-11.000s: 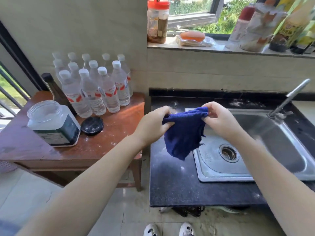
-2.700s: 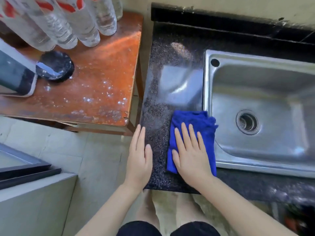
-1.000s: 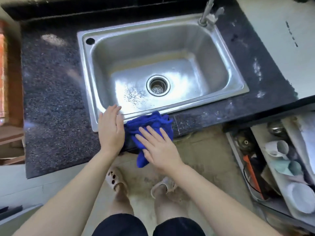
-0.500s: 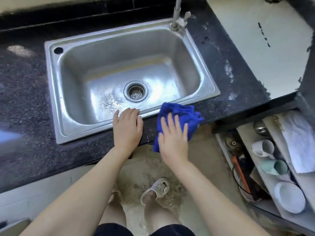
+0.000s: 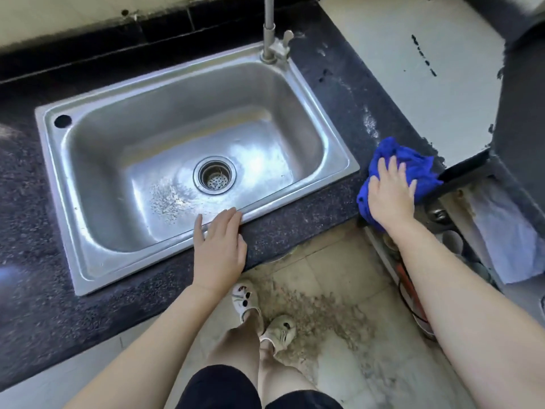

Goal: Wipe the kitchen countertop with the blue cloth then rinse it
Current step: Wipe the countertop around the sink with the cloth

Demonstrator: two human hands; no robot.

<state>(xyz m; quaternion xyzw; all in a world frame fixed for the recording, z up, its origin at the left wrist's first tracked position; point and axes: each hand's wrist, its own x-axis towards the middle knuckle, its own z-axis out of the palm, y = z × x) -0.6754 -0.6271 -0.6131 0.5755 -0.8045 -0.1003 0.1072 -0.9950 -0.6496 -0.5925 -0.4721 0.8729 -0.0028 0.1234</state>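
Where the dark speckled stone table (image 5: 298, 222) runs across the view, a rectangular stainless steel sink basin (image 5: 88, 240) is set into it and takes up most of its width. Basin holds no items; only water droplets and a wet sheen near the round perforated metal drain strainer (image 5: 214, 175) in the middle of its floor. Small round hole in the rim at the far left corner. Steel tap post (image 5: 269, 28) stands at the far right corner of the rim, spout out of frame.

Right of the table: pale tiled surface (image 5: 413, 78), chipped black at its edges. Below it an open compartment (image 5: 460, 231) with cluttered contents, too dim to identify, plus a pale cloth or sheet.

Floor: beige tiles (image 5: 339, 267) with a patch of sandy grit by two feet in pale slippers.

Bright blue cloth (image 5: 418, 163) sits bunched and creased at the right end of the table's front edge, just right of the sink's near right corner; its lower part droops over the edge.

Right hand (image 5: 390, 193) lies flat on the cloth, fingers straight and spread, pressing it down, not clenched. Left hand (image 5: 219, 246) rests flat on the table's front strip, fingers straight, tips touching the sink's front rim; holds nothing.
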